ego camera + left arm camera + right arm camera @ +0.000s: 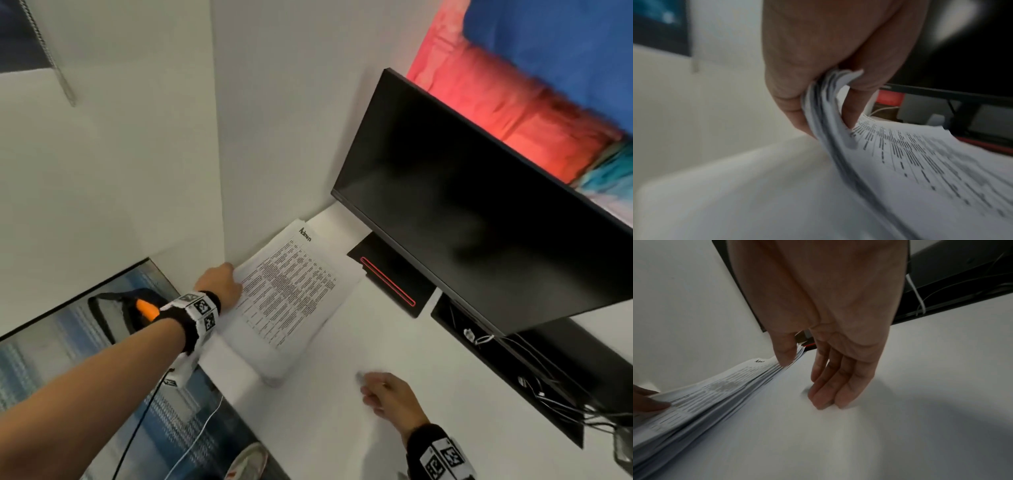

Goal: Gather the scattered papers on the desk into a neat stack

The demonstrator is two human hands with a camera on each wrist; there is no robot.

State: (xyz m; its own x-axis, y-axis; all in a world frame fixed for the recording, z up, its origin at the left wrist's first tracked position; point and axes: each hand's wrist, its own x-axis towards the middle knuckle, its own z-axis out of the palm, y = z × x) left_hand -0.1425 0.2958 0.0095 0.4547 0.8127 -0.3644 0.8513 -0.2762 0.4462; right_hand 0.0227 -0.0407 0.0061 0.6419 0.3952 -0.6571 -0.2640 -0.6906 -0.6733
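Note:
A stack of printed papers (pixel 291 287) lies at the far left corner of the white desk (pixel 335 431), against the wall. Its top sheet shows dense rows of text. My left hand (pixel 221 279) grips the stack's left edge; in the left wrist view the thumb and fingers (pixel 851 105) pinch the curled-up sheets (pixel 920 162). My right hand (pixel 383 394) is on the bare desk to the right of the stack, holding nothing. In the right wrist view its straight fingers (pixel 830 386) touch the desk surface, and the thumb sits beside the edge of the stack (pixel 705 395).
A dark monitor (pixel 479 205) hangs over the back right of the desk, its black base with a red stripe (pixel 390 284) just beyond the papers. Cables (pixel 534 377) run behind the desk. A wall corner closes the left side. A chair (pixel 137 308) stands below the desk's left edge.

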